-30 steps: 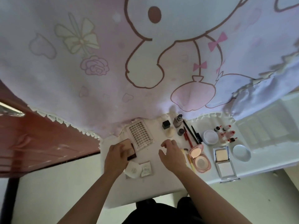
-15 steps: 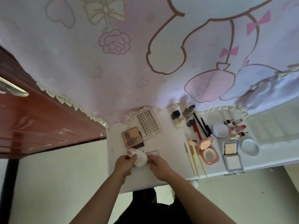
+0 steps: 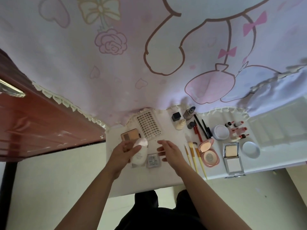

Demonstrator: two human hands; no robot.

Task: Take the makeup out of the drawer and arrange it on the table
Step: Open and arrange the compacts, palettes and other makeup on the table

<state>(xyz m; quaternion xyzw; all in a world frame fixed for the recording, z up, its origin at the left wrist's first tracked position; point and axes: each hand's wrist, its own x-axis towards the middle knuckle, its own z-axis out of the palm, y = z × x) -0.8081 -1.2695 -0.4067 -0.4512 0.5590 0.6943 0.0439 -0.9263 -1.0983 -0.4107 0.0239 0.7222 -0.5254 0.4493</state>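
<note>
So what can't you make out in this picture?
Head view only:
- white bottle: label blurred, partly covered by the left hand.
- eyeshadow palette: near corner hidden behind that bottle.
- small clear case: contents too small.
- drawer: nowhere in frame.

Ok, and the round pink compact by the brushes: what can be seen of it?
The round pink compact lies open on the white table, its hinged lid tipped back, away from the person. The shell looks like glossy pink plastic. The lid's inside shows peach, and the base holds a round beige pad with a faint central mark. It sits between the yellow-handled brushes and the silver square compact. The nearest brush runs along its left edge, but contact cannot be told. Nothing rests on it.
</note>
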